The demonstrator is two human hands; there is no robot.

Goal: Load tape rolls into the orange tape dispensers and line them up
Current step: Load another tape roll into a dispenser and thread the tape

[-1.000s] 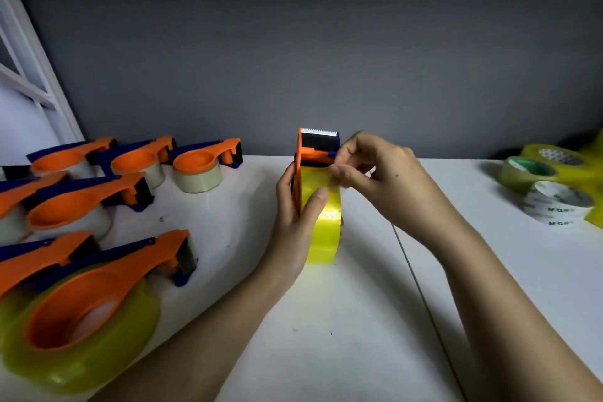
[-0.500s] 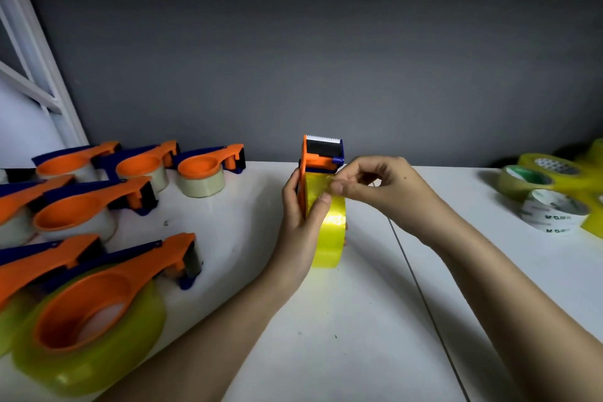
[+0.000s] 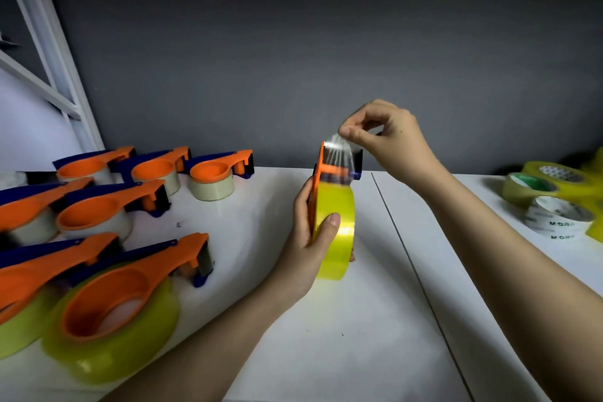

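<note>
An orange tape dispenser (image 3: 319,173) with a yellow tape roll (image 3: 334,206) in it stands upright at the table's middle. My left hand (image 3: 308,235) grips the roll and dispenser from the left, thumb on the roll's face. My right hand (image 3: 385,137) pinches the clear tape end (image 3: 339,148) and holds it stretched up over the dispenser's cutter head. Several loaded orange dispensers (image 3: 130,290) lie in rows on the left.
Loose tape rolls, a yellow one (image 3: 554,176), a green-cored one (image 3: 525,186) and a white-cored one (image 3: 554,219), lie at the right. A seam (image 3: 411,271) divides the white table. A grey wall stands behind and a white frame (image 3: 49,52) at the far left.
My right hand has pulled the tape end up from the roll's face to above the cutter head. My left hand still grips the dispenser.
</note>
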